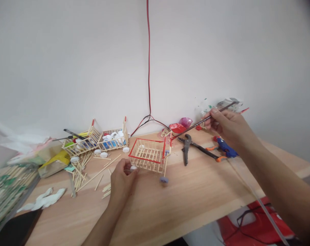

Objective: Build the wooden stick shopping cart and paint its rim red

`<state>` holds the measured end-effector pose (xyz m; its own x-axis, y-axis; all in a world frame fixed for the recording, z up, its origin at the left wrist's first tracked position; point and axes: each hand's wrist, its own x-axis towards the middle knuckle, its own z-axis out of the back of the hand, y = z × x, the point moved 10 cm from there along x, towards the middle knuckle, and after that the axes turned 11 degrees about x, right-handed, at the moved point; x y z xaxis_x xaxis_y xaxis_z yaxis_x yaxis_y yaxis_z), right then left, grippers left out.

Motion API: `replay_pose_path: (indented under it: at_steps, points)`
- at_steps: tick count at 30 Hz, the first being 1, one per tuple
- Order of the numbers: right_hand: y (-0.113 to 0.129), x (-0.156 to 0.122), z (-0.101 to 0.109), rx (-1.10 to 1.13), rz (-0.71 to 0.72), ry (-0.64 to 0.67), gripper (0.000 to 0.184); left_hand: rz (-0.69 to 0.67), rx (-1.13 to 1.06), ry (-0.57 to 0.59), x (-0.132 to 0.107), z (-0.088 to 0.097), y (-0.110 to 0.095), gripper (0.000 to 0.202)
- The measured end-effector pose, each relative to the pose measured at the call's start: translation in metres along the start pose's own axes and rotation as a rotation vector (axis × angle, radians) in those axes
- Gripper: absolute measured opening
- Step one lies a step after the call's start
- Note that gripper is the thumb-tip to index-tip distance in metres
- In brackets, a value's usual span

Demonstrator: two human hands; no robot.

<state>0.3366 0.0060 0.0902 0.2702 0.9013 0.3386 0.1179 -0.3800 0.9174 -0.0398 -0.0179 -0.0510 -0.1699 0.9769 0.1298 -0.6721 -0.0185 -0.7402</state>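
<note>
A small stick-built cart (146, 159) stands on the wooden table, its top rim and part of its handle painted red. My left hand (123, 177) is closed on the cart's near left corner, with fingers at a white cap wheel (133, 168). Between the thumb and fingers of my right hand (225, 124) is a thin dark paintbrush (193, 127), slanting down to the left. Its tip is at the cart's red handle, though I cannot tell whether it touches. A purple-grey wheel (164, 179) shows at the cart's near right.
Behind are a red paint dish (177, 128) and two more stick carts (80, 145) holding odds and ends. Loose sticks (79, 174) lie left. Pliers (186, 150) and a blue glue gun (226, 147) lie right. A red-and-black cable (149, 68) hangs down the wall.
</note>
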Motion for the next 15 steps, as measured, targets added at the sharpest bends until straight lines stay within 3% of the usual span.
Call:
replay_pose_path:
  at_steps: [5, 15]
  points:
    - [-0.008, 0.009, 0.01, -0.008, -0.008, -0.045, 0.039, 0.003, 0.012, -0.01, 0.0, 0.001, 0.0, 0.019]
    - [-0.003, 0.014, 0.01, -0.014, 0.047, -0.057, 0.039, -0.001, -0.008, -0.003, 0.002, -0.001, 0.003, 0.023]
